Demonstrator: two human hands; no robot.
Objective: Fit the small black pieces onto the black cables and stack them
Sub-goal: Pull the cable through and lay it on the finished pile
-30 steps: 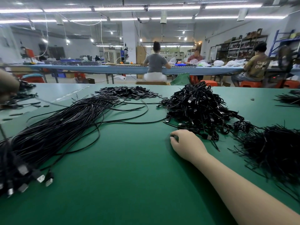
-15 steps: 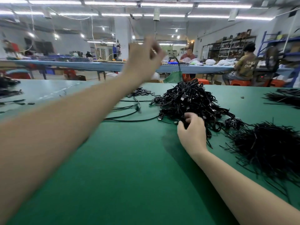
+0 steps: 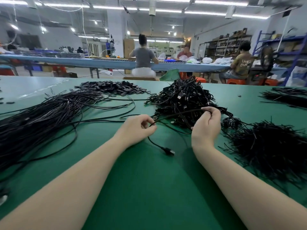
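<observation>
Head view: two hands are holding one black cable (image 3: 179,113) over the green table (image 3: 149,188); left hand (image 3: 137,128) pinching it, right hand (image 3: 207,125) curling around it. One heap of small black pieces (image 3: 114,87) is lying beyond.

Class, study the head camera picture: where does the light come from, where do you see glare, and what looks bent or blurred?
Head view: ceiling strip lights light the hall; pale glare lies on the green table at far left; the wide lens bows the blue bench; the people behind look soft, while both hands and the held cable stay fairly sharp.
</observation>
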